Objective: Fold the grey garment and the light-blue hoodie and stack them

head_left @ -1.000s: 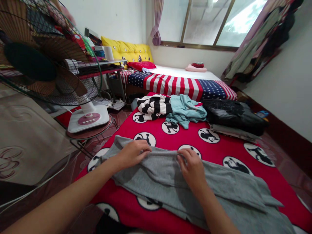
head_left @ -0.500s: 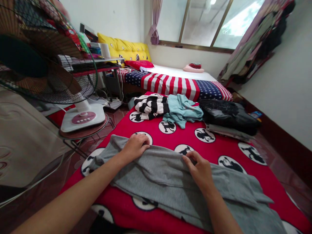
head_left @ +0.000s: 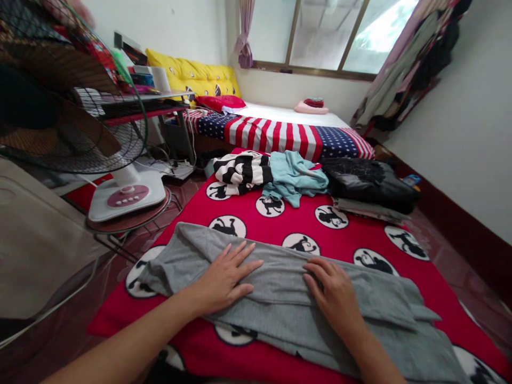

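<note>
A long grey garment (head_left: 276, 320), folded lengthwise, lies across the red blanket in front of me; it looks like trousers, though its exact kind is hard to make out. On its left half my left hand (head_left: 227, 277) rests flat, fingers spread. My right hand (head_left: 330, 285) touches the middle of the cloth, near the far folded edge, with its fingers slightly bent and apart. Neither hand grips the fabric. A few creases run between the hands, and the right end shows overlapping layers.
Beyond the garment, on the red blanket (head_left: 256, 226), lie a black-and-white striped garment (head_left: 244, 170), a light blue garment (head_left: 296, 176) and a dark folded pile (head_left: 370, 184). A fan (head_left: 128, 194) stands on a stool at left. Another bed (head_left: 276, 136) is behind.
Both hands have let go of the pinched far edge. The left hand has opened flat and moved nearer onto the cloth; the right fingers have loosened onto it. The view has shifted slightly.
</note>
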Tool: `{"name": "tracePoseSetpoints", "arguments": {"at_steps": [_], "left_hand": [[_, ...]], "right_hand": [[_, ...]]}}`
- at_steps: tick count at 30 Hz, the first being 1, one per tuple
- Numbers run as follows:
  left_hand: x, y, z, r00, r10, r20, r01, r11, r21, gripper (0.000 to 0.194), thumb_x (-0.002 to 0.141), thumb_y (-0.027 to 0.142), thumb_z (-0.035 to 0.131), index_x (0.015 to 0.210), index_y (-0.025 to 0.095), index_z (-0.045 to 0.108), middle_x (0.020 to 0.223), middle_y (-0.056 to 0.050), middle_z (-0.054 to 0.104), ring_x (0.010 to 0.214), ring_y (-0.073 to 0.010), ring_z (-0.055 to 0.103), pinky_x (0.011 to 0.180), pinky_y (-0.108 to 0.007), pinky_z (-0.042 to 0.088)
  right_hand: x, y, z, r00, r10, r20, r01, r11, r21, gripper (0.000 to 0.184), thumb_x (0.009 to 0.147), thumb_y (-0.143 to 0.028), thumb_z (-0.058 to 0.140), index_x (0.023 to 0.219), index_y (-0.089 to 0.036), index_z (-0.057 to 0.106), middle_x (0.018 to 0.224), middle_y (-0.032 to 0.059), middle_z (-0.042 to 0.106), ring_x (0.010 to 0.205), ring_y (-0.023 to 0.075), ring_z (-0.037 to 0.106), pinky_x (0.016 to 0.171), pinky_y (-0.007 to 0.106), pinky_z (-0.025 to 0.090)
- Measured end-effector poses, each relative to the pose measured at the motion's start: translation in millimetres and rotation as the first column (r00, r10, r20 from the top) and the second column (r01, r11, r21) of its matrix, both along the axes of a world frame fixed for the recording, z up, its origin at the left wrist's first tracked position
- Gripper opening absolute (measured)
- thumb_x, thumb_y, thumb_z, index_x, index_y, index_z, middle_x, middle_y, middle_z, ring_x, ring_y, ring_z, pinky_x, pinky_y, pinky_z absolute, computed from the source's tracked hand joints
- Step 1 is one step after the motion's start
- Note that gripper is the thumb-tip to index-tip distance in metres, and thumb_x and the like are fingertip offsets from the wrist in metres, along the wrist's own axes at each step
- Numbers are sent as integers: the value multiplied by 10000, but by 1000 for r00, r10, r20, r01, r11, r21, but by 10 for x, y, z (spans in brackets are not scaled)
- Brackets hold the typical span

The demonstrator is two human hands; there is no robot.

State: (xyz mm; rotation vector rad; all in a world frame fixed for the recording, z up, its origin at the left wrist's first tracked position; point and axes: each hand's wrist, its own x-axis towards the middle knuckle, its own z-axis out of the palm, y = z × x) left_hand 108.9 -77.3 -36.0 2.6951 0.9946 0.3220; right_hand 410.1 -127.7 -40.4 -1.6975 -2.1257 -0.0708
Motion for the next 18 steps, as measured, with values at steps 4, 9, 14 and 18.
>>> {"name": "tracePoseSetpoints", "arguments": {"at_steps": [4, 9, 14, 18], "left_hand": [[-20, -55, -33, 999, 29, 20, -30, 997, 66, 569, 922, 428, 508, 1461, 329, 354, 1598, -66, 200, 1455, -320, 185, 1130, -593, 216], [61, -128, -101, 1000, -6, 20, 3, 990, 141, 558, 941, 367, 472, 1475, 287, 331, 1592, -50, 227, 1461, -287, 174, 1157, -561, 179], [159, -151, -95, 996, -93, 3, 92, 986, 141, 628, 920, 463, 490, 1492, 295, 291, 1586, -39, 248, 1459, -304, 169, 1160, -558, 165], [188, -158, -60, 995, -99, -14, 100, 987, 124, 646, 916, 458, 493, 1499, 288, 274, 1591, -36, 234, 1463, -318, 139, 1157, -576, 143]], "right_hand": [[739, -147, -50, 856, -477, 200, 476, 878, 57, 495, 862, -524, 502, 1174, -154, 605, 1285, 180, 545, 1160, 359, 516, 946, 508, 414], [1291, -425, 6, 653, -715, 251, 755, 638, -147, 948, 758, -791, 399, 1374, -72, 432, 1283, 249, 541, 1181, 426, 511, 905, 543, 446], [1316, -523, 114, 655, -739, 159, 745, 597, -297, 994, 707, -793, 439, 1377, -59, 425, 1237, 266, 580, 1135, 432, 561, 881, 528, 467], [1423, -569, 255, 644, -753, -135, 608, 611, -506, 711, 625, -662, 603, 1052, -97, 665, 967, 191, 717, 910, 378, 672, 778, 449, 526]]}}
